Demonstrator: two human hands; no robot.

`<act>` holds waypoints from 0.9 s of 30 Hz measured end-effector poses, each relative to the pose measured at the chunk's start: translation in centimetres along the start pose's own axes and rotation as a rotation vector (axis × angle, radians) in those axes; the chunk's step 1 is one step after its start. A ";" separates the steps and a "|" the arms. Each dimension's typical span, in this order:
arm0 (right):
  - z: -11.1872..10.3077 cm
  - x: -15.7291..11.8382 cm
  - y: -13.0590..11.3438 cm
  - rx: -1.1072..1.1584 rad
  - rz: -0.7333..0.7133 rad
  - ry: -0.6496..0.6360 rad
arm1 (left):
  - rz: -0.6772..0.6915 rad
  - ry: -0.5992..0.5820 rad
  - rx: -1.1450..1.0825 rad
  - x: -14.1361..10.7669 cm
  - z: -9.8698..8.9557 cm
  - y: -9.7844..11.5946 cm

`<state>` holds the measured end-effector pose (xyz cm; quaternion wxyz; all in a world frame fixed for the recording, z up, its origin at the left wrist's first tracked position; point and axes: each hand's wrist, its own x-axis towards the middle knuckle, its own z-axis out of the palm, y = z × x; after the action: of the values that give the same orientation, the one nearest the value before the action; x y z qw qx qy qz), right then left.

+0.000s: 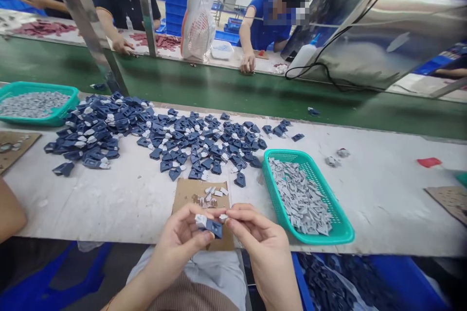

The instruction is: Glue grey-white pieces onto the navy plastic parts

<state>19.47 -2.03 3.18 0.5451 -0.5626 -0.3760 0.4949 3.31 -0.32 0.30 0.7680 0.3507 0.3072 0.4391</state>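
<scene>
Between the thumb and fingers of my left hand [182, 238] is a dark blue plastic part [214, 228] with a pale grey piece [200, 221] at its left end. My right hand [260, 235] pinches a small light grey piece [223, 217] close to the blue part's upper right. Whether the two touch, I cannot tell. Under my hands lies a brown cardboard sheet [184, 194], with several loose grey pieces [218, 193] and shiny smears on it. To the right stands a green basket [268, 180] filled with small grey pieces [301, 199].
A wide heap of blue parts [197, 143] covers the table's [138, 204] far side. Another green basket [60, 119] stands at left. Beyond runs a green conveyor belt [219, 90], with metal posts [87, 24] at its left. Co-workers [268, 19] sit opposite. A neighbour's arm [9, 211] reaches in at left.
</scene>
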 end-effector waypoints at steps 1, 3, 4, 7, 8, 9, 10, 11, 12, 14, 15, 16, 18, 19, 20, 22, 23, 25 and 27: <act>0.1 -0.1 0.1 0.001 0.019 -0.013 | 0.006 0.013 0.001 -0.1 0.0 -0.1; 0.3 -0.3 0.3 0.017 0.085 -0.021 | 0.021 0.027 0.001 -0.5 -0.1 -0.4; 0.3 -0.4 0.5 0.030 0.126 -0.011 | 0.029 0.031 0.004 -0.6 -0.2 -0.6; 0.5 -0.8 1.0 0.074 0.224 0.035 | 0.046 0.040 0.035 -1.3 -0.4 -1.3; 0.5 -0.9 1.2 0.088 0.242 0.044 | 0.050 0.044 0.049 -1.5 -0.4 -1.5; 0.5 -1.0 1.3 0.103 0.262 0.045 | 0.053 0.048 0.063 -1.7 -0.5 -1.6; 0.4 -1.1 1.4 0.117 0.282 0.040 | 0.054 0.050 0.080 -1.9 -0.5 -1.8; 0.4 -1.1 1.4 0.130 0.302 0.035 | 0.058 0.055 0.102 -2.0 -0.7 -1.8; 0.3 -1.1 1.4 0.139 0.315 0.038 | 0.068 0.065 0.132 -2.1 -0.8 -1.8; 0.0 -0.9 1.4 0.131 0.320 0.059 | 0.123 0.109 0.218 -2.0 -1.4 -1.7; -0.1 -0.7 1.4 0.115 0.311 0.079 | 0.165 0.137 0.264 -1.9 -1.7 -1.6; -0.2 -0.4 1.4 0.094 0.300 0.099 | 0.209 0.166 0.301 -1.7 -2.1 -1.4; -0.4 0.1 1.6 0.051 0.289 0.122 | 0.272 0.207 0.346 -1.5 -2.8 -1.2; -0.4 0.3 1.8 0.038 0.290 0.124 | 0.284 0.218 0.358 -1.4 -3.1 -1.1; -0.4 0.5 2.0 0.029 0.294 0.124 | 0.286 0.221 0.366 -1.3 -3.3 -1.1; -0.3 0.8 2.4 0.019 0.305 0.115 | 0.293 0.218 0.388 -1.3 -3.6 -1.1; -0.3 0.9 2.6 0.015 0.309 0.111 | 0.302 0.212 0.402 -1.3 -3.7 -1.2; -0.2 1.0 2.8 0.004 0.319 0.103 | 0.323 0.205 0.435 -1.4 -3.7 -1.5; -0.3 1.1 2.9 -0.006 0.330 0.094 | 0.334 0.212 0.465 -1.3 -3.6 -1.7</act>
<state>19.64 -1.38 0.13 0.4719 -0.6408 -0.2540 0.5497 0.70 -1.17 -2.90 0.5482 0.5150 0.4159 0.5112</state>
